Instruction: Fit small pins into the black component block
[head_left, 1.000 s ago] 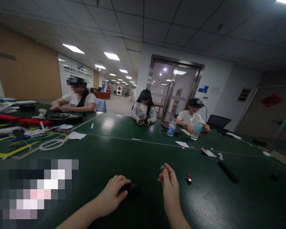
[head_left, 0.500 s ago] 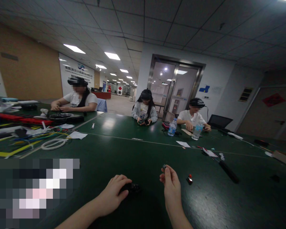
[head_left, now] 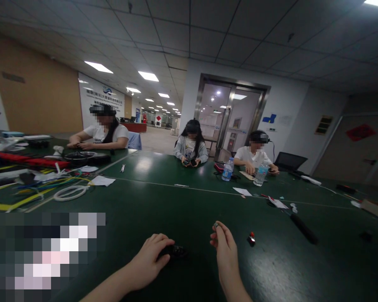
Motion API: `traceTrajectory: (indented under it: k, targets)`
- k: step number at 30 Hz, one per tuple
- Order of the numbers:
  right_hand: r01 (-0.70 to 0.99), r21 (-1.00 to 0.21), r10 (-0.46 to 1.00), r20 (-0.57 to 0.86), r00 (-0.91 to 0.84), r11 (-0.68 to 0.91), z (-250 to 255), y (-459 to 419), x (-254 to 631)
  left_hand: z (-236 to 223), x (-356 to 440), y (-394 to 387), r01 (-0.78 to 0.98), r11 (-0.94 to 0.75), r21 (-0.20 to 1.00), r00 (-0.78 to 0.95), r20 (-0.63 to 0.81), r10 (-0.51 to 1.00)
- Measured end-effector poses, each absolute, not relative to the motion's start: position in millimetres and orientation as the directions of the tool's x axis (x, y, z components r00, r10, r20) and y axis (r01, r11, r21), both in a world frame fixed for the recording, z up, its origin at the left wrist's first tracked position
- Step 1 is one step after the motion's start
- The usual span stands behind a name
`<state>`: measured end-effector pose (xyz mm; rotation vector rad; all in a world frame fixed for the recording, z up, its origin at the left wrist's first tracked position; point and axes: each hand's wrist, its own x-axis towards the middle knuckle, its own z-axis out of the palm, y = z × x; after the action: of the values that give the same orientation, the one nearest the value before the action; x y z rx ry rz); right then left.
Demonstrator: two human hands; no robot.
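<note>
My left hand (head_left: 153, 256) is closed around one end of a small black device (head_left: 177, 251) that lies on the dark green table (head_left: 119, 222). Part of the device is hidden under my fingers, and its exact kind does not show. Off to the right, my right hand (head_left: 225, 245) pinches a small grey metallic piece (head_left: 216, 225) between thumb and forefinger, a little above the tabletop. The two hands are apart. Beside my right hand lies a small red and silver item (head_left: 251, 239), touched by neither hand.
A black-handled tool (head_left: 304, 228) lies at right. Across the table stand two water bottles (head_left: 227, 170) near three seated people. At left are a coiled white cable (head_left: 69, 193), loose wires and a paper sheet (head_left: 102, 180). A small wrench (head_left: 122, 168) lies farther back.
The view has tipped slightly, so my hands appear a little lower. Both hands keep their holds, and the piece in my right fingers is turned slightly.
</note>
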<state>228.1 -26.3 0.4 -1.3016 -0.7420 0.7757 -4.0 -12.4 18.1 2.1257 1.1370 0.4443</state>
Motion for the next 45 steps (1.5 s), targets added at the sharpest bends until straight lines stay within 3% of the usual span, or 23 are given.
traceTrajectory:
  k: [23,35,45]
  targets:
    - [-0.170,-0.985,0.857,-0.086,0.507,0.002,0,-26,224,15,1,-15,0.612,-0.413,0.675,0.538,0.028,0.843]
    - [-0.100,-0.995,0.880,-0.043,0.474,0.006,-10,-23,226,16,1,-15,0.625,-0.407,0.666,0.529,0.023,0.849]
    - [-0.143,-0.990,0.844,-0.067,0.532,0.011,-6,-24,229,19,2,-17,0.632,-0.416,0.654,0.532,0.024,0.846]
